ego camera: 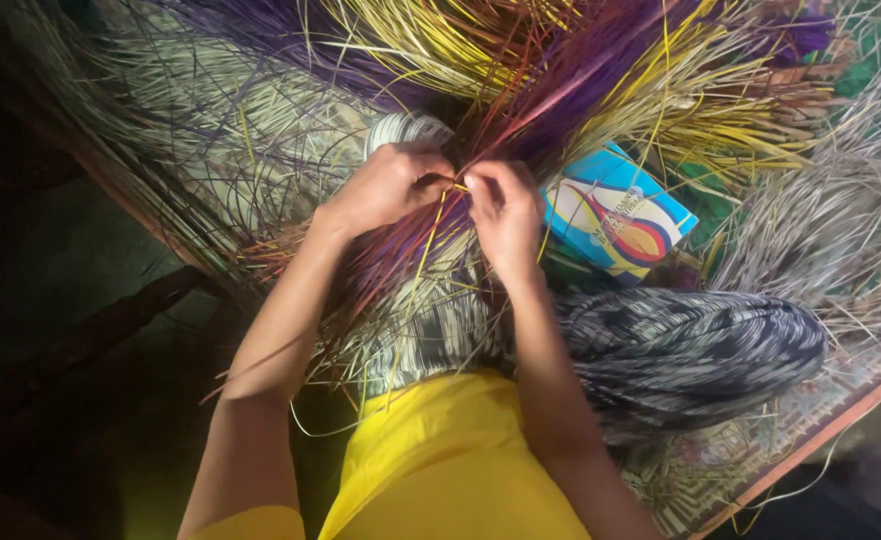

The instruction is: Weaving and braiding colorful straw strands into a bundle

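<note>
Your hands among the coloured straws
Your left hand (389, 185) and right hand (504, 210) both pinch one yellow straw (431, 235); a blue box (616, 212) lies just beside, loose purple straws (561, 80) crowd above.

left hand (393, 185) + right hand (504, 210) pinch yellow strand (431, 235) | dyed straw bundle (561, 80)

A home weaving spot: dyed straw strands (561, 70) heaped over a woven mat (761, 450).

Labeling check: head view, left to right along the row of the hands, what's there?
Dark floor → left hand → right hand → blue printed box → pale grey strand bundle.
</note>
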